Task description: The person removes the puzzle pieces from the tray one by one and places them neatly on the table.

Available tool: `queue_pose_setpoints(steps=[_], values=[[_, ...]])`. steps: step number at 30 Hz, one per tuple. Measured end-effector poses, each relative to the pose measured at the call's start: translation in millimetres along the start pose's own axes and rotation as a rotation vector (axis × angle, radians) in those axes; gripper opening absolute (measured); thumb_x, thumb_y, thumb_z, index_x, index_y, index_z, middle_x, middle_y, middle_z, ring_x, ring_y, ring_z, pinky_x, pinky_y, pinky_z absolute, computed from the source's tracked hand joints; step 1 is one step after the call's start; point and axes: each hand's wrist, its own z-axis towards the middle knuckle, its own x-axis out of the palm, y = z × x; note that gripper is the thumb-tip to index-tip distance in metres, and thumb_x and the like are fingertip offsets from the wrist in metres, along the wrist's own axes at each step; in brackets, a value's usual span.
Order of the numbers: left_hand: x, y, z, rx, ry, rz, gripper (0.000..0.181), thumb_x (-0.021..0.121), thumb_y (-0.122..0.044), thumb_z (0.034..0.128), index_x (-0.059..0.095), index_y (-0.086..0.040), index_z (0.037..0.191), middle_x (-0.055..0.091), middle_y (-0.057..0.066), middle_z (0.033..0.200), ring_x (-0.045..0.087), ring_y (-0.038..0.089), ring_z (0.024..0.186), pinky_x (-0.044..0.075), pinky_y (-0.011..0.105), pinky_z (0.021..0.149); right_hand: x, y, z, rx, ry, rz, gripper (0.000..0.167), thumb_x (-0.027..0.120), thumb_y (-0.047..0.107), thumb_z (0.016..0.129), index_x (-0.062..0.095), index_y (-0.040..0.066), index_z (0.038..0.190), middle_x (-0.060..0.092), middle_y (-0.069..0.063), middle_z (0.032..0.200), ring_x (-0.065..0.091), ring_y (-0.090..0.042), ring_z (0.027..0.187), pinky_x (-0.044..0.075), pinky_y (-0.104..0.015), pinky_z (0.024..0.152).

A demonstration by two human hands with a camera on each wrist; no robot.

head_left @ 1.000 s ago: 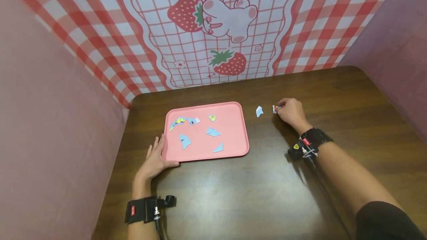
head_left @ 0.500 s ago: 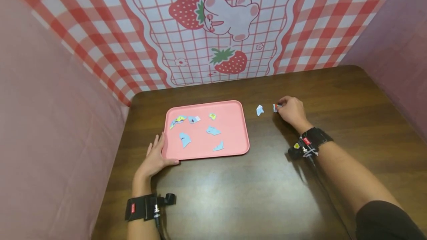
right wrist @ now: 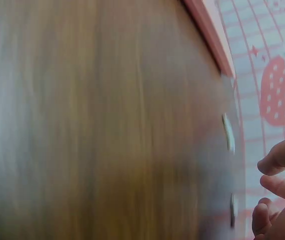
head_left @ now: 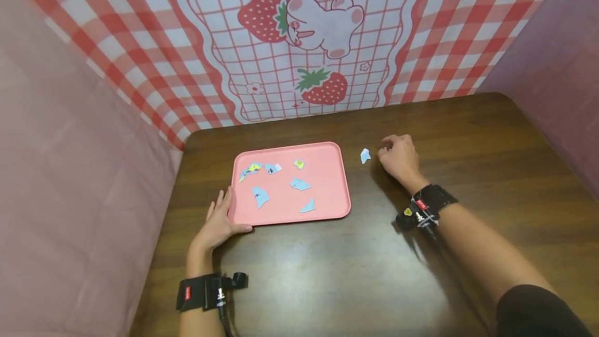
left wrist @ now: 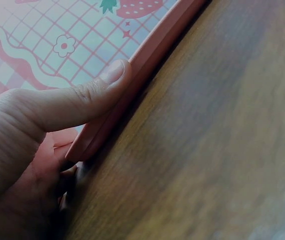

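My left hand (head_left: 217, 228) rests against the near-left corner of a pink tray (head_left: 327, 212). Its straight thumb (left wrist: 77, 102) lies along the tray's front wall, while the fingers reach along the left side. On the table beyond the tray, my right hand (head_left: 400, 159) is over a small flat piece (head_left: 386, 148) with red on it, mostly hidden by the fingers. The right wrist view shows that piece (right wrist: 233, 210) lying on the table, apart from the loosely bent fingers. A light-blue irregular piece (head_left: 365, 156) lies between the right hand and the tray.
Several flat jagged pieces, light blue or yellow, lie spread in the tray, such as one (head_left: 260, 197) near its left side. A brown wooden table (head_left: 299, 274) carries everything. A red-and-white checked cloth (head_left: 323, 40) with strawberries hangs behind.
The right hand has shifted slightly left, over the red-marked piece, covering more of it. The left hand and tray have stayed in place.
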Motion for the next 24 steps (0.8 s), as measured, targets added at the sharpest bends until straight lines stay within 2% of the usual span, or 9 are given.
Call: queue_pose_setpoints(steps=[7,12,24], values=[[-0.1,-0.1,-0.8,-0.014,0.001,-0.014,0.129,0.091,-0.04,0.0725,0.006,0.004,0.16,0.011,0.023,0.166,-0.003,0.039,0.153,-0.006,0.057,0.12,21,29,-11.0,-0.095,0.039,0.017,0.032,0.063,0.017,0.086,0.071,0.004,0.115,0.056,-0.021,0.116,0.059,-0.041,0.104,0.046,-0.058,0.084],[-0.5,0.1,-1.1,-0.015,-0.001,-0.017,0.129,0.091,-0.039,0.0722,0.006,0.003,0.16,0.011,0.023,0.166,-0.003,0.039,0.153,-0.006,0.056,0.12,35,50,-20.8,-0.17,0.098,0.004,0.028,0.066,0.017,0.088,0.072,0.005,0.112,0.058,-0.017,0.109,0.059,-0.035,0.1,0.047,-0.053,0.084],[-0.7,-0.9,-1.3,-0.012,0.002,-0.019,0.129,0.091,-0.04,0.0725,0.006,0.004,0.159,0.011,0.023,0.166,-0.004,0.039,0.153,-0.006,0.056,0.12,61,86,-43.8,-0.263,0.225,-0.077,0.022,0.067,0.017,0.089,0.074,0.009,0.108,0.063,-0.012,0.105,0.062,-0.03,0.096,0.049,-0.05,0.081]])
